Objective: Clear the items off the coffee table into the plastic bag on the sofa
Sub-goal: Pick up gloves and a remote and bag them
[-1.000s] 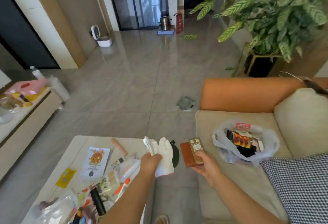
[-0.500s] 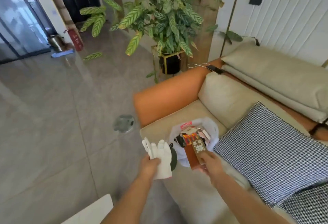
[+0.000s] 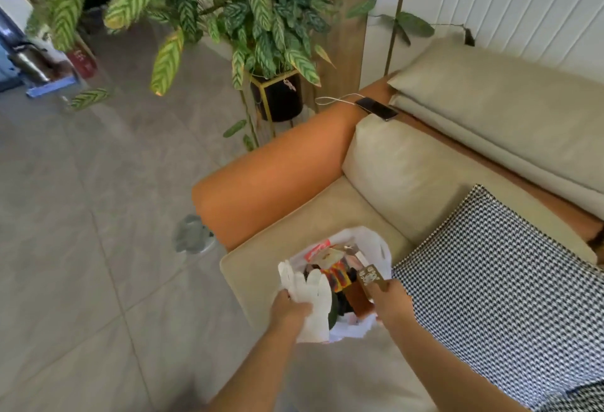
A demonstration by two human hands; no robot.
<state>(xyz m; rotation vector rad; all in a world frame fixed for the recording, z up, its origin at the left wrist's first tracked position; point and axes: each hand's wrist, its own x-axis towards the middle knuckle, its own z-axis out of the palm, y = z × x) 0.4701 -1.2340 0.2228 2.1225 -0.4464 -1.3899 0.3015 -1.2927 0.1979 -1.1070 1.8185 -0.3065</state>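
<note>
The bag [image 3: 376, 245] is thin white plastic, sitting on the sofa [image 3: 294, 268] seat cushion near its front edge, with its mouth gaping upward. Inside lies a jumble: a red-and-white packet, something striped in bright colours, dark items lower down. Its rim is crumpled and folds over on the side away from the hands.

The left hand [image 3: 289, 310] is clamped on a white glove [image 3: 310, 294], fingers curled round its cuff end, the glove's limp fingers standing up over the near left rim of the bag. Something dark green shows just behind the glove; what it is cannot be told. The right hand [image 3: 390, 300] grips a brown wallet [image 3: 358, 300] together with a small gold remote [image 3: 371, 276], thumb on top, both held over the bag's open mouth on its right side. The two hands are close, either side of the opening.

Left of the left hand the cushion ends and bare tiled floor [image 3: 81, 248] spreads wide. Beyond the bag rises the orange armrest [image 3: 277, 183]. Just right of the right hand a checked pillow [image 3: 490, 281] crowds the bag. Past the armrest stands a plant [image 3: 228, 13], and a phone [image 3: 376, 108] on a cable lies on the sofa's back corner, well apart from both hands.
</note>
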